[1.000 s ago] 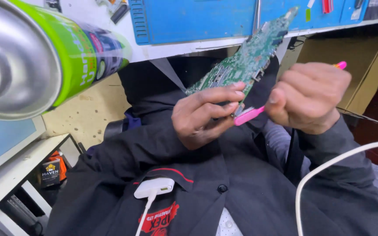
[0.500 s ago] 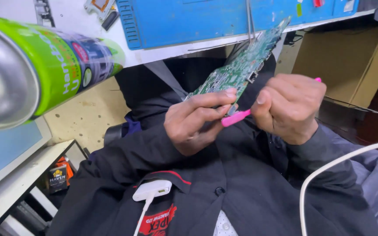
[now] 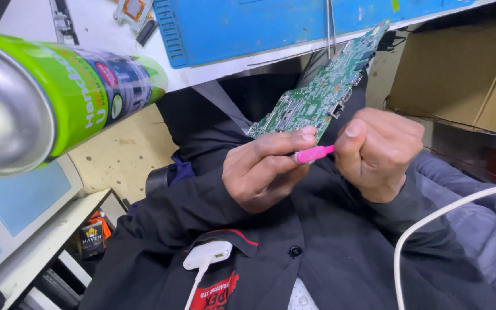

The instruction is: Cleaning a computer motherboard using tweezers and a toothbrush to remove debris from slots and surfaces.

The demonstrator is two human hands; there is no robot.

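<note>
Head view, one item group at frame centre. Green circuit board (image 3: 317, 97): long axis runs from centre up to the upper right, lower end pinched by the left hand (image 3: 265, 169), thumb and fingers closed on its edge. Right hand (image 3: 380, 152): curled shut round a pink tool (image 3: 314, 154), whose tip lies just beside the board's lower corner, between both hands. Surroundings: blue mat (image 3: 259, 26) on the white desk (image 3: 87, 23) above; green spray can (image 3: 58, 97) upper left; cardboard box (image 3: 460, 69) upper right; white cable (image 3: 443, 218) lower right. Nothing stands between tool and board.
</note>
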